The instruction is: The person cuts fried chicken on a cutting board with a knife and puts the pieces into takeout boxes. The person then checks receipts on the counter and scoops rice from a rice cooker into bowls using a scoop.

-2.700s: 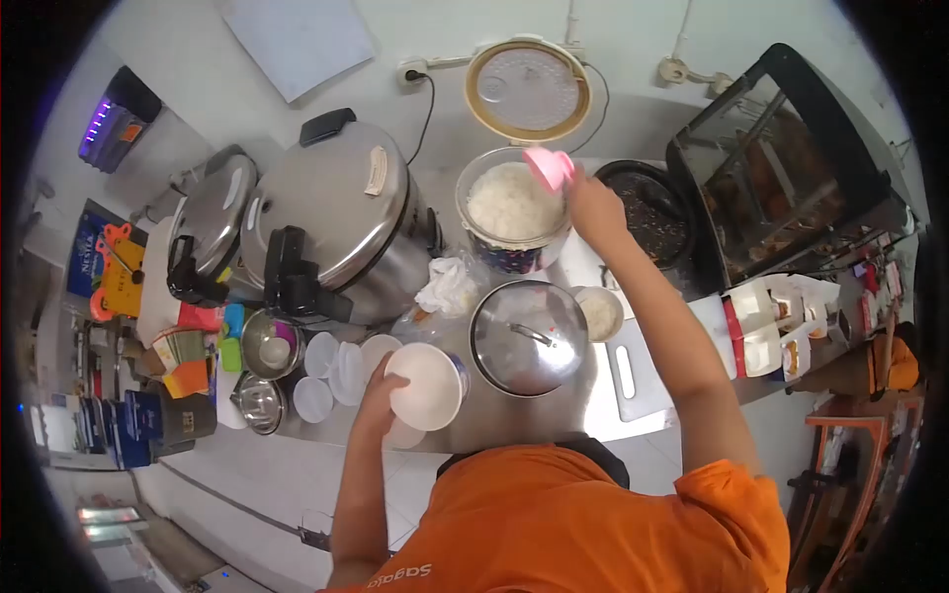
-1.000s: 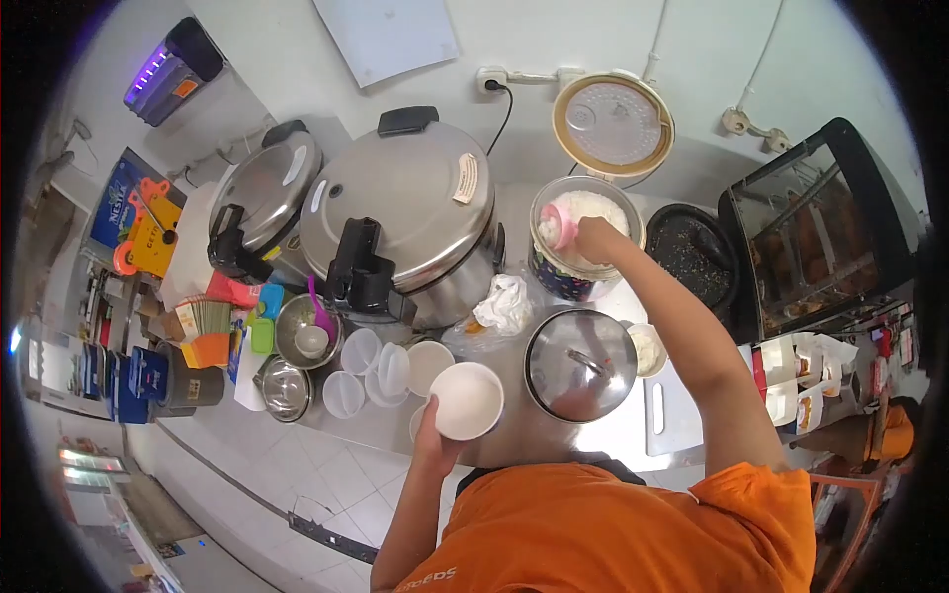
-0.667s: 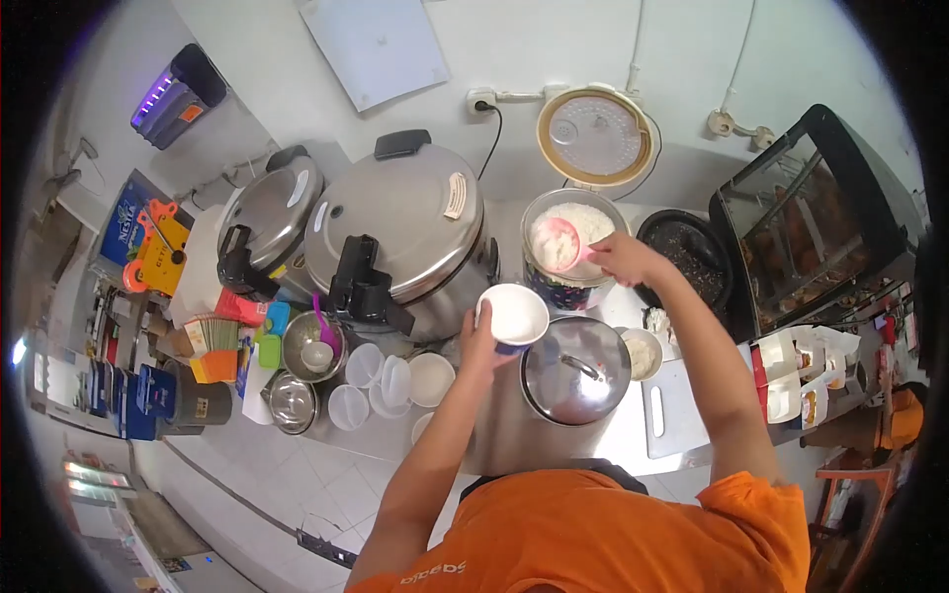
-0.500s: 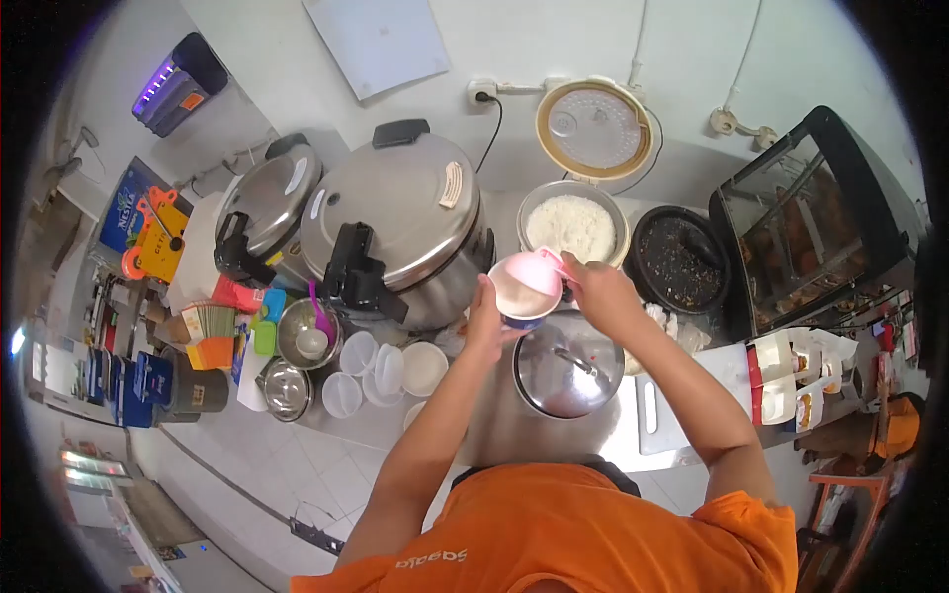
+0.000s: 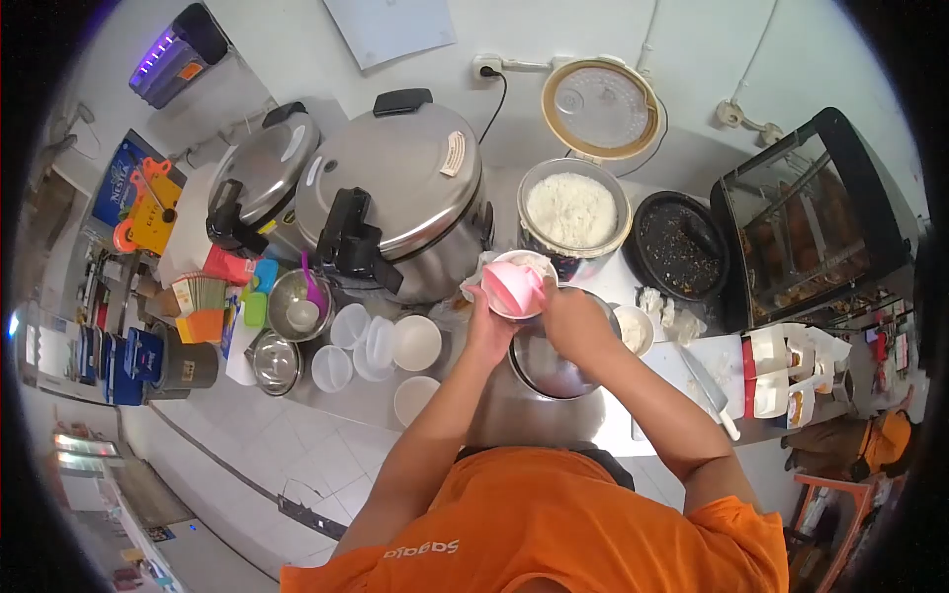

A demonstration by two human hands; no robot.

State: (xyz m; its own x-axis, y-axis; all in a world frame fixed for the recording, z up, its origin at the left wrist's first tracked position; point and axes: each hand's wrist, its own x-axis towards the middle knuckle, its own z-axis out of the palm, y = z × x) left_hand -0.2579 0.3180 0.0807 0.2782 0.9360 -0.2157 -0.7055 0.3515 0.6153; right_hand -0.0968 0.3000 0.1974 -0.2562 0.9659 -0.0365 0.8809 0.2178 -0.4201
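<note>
A white paper bowl (image 5: 525, 259) is held up by my left hand (image 5: 486, 331), whose fingers wrap its left side. Closed on a pink scoop (image 5: 511, 289), my right hand (image 5: 573, 321) tips it inside the bowl's rim. Some white rice shows at the bowl's far edge. Behind both hands stands an open rice cooker (image 5: 571, 210) full of white rice, its lid (image 5: 600, 107) raised. Below my hands lies a round metal lid (image 5: 554, 368), partly hidden by my right hand and forearm.
Two large metal cookers (image 5: 395, 188) stand left. Nearer are metal bowls (image 5: 276, 362), plastic lids (image 5: 332, 368) and white bowls (image 5: 417, 342). A black round pan (image 5: 678, 247), a knife (image 5: 704, 381) on a white board and a glass display case (image 5: 801, 222) are right. A person (image 5: 885, 440) is far right.
The pink scoop has gone from the rice cooker to the bowl and now tilts inside it. My left hand has raised the bowl toward the cooker. The camera view has shifted.
</note>
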